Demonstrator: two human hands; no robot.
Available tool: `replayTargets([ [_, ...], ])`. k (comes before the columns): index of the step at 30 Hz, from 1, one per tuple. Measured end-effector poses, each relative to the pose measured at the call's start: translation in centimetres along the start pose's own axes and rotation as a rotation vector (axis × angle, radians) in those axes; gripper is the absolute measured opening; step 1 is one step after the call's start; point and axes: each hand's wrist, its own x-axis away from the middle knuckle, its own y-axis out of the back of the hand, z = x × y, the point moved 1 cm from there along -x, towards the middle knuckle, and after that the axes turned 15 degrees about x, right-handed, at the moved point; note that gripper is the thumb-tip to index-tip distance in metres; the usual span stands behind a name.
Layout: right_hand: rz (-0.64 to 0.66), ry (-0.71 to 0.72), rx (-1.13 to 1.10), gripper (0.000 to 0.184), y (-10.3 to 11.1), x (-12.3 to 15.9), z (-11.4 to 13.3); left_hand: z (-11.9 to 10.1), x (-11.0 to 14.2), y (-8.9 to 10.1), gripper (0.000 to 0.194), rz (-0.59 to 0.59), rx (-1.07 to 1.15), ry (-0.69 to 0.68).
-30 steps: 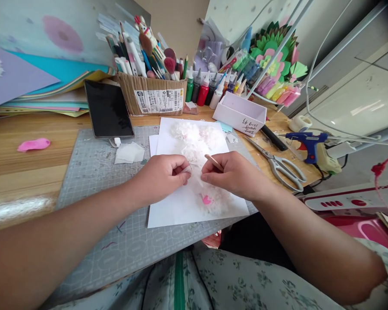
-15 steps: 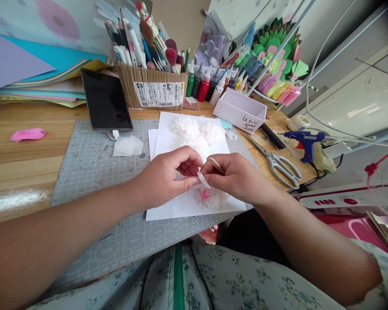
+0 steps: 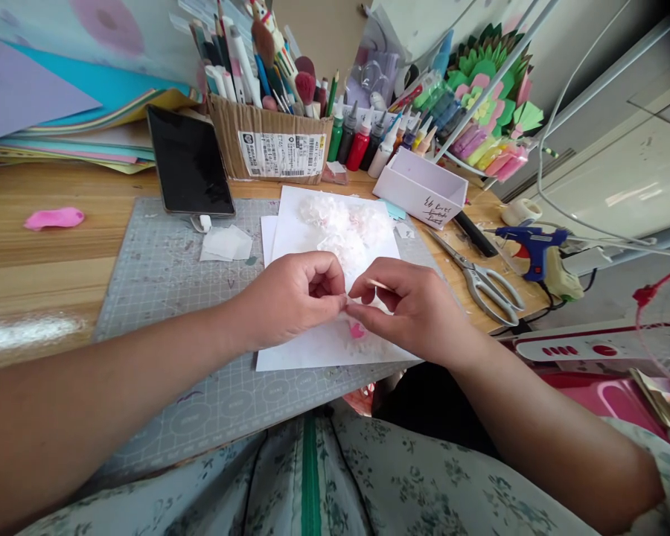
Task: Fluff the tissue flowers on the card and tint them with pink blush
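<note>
My left hand (image 3: 293, 298) and my right hand (image 3: 407, 301) meet fingertip to fingertip above a white sheet of paper (image 3: 313, 350) on a grey cutting mat (image 3: 161, 298). Both pinch a small scrap of white tissue between them. In my right hand I also hold a thin wooden stick (image 3: 380, 285). Fluffy white and pink tissue flowers (image 3: 340, 223) lie on the sheet beyond my hands. A small pink piece (image 3: 357, 330) sits on the paper just below my right fingers.
A black phone (image 3: 190, 162) lies at the mat's far left. Behind it, a cardboard box of pens and brushes (image 3: 271, 145) and paint bottles (image 3: 357, 145). A white box (image 3: 421, 193), scissors (image 3: 480, 279) and a blue glue gun (image 3: 530, 246) lie to the right. Coloured paper (image 3: 61, 119) is stacked far left.
My hands have lifted off the sheet and come together, now pinching a small tissue scrap between the fingertips. The view has shifted slightly.
</note>
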Motion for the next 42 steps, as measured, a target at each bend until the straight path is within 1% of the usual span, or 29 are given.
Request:
replayTargets([
  [1,-0.005,0.01,0.048,0.007,-0.1,0.1,0.1,0.0,0.0,-0.1,0.01,0.001,0.018,0.011],
  [2,0.001,0.011,0.078,0.008,-0.2,0.2,0.2,0.0,0.0,-0.1,0.008,0.003,0.033,0.022],
  [5,0.066,-0.013,0.099,0.012,-0.1,0.5,0.3,-0.1,0.0,-0.3,0.006,0.031,0.028,0.06],
  [9,0.178,-0.005,0.065,0.015,0.6,1.2,0.1,-0.2,0.1,-0.6,0.008,0.086,-0.078,0.128],
  [11,0.175,0.019,-0.011,0.021,1.2,1.6,-0.3,-0.2,0.1,-0.8,0.008,0.112,-0.143,0.169],
  [12,0.133,0.029,-0.07,0.025,1.5,1.9,-0.5,-0.1,0.1,-0.9,0.008,0.124,-0.179,0.195],
  [14,-0.015,0.034,-0.199,0.031,2.1,2.5,-1.0,0.0,0.1,-1.3,0.009,0.144,-0.25,0.239],
  [16,-0.166,0.029,-0.302,0.031,2.4,3.1,-1.2,0.1,0.0,-1.6,0.011,0.156,-0.321,0.255],
  [17,-0.208,0.038,-0.331,0.029,2.5,3.4,-1.1,0.1,-0.1,-1.8,0.012,0.163,-0.355,0.256],
  [18,-0.219,0.065,-0.342,0.026,2.5,3.6,-1.0,0.2,-0.1,-2.0,0.013,0.168,-0.384,0.253],
  [20,-0.185,0.167,-0.308,0.021,2.3,3.8,-0.5,0.2,-0.1,-2.2,0.014,0.168,-0.423,0.238],
  [22,-0.139,0.262,-0.213,0.016,2.0,3.9,-0.1,0.3,-0.1,-2.3,0.014,0.168,-0.436,0.205],
  [23,-0.12,0.287,-0.161,0.015,1.8,3.9,0.0,0.3,-0.1,-2.4,0.014,0.169,-0.439,0.187],
  [28,-0.062,0.34,0.056,0.017,0.9,3.9,-0.3,0.6,-0.2,-2.5,0.014,0.165,-0.456,0.16],
  [31,-0.054,0.362,0.146,0.018,0.5,4.1,-0.6,0.6,-0.2,-2.5,0.014,0.163,-0.485,0.137],
  [36,-0.047,0.409,0.181,0.015,0.0,4.7,-0.8,0.6,0.0,-2.2,0.016,0.19,-0.475,0.101],
  [39,-0.055,0.436,0.187,0.013,-0.2,4.9,-0.9,0.7,0.2,-1.9,0.018,0.251,-0.493,0.042],
  [42,-0.071,0.417,0.136,0.011,0.0,4.9,-1.2,0.8,0.4,-1.7,0.021,0.305,-0.49,-0.02],
])
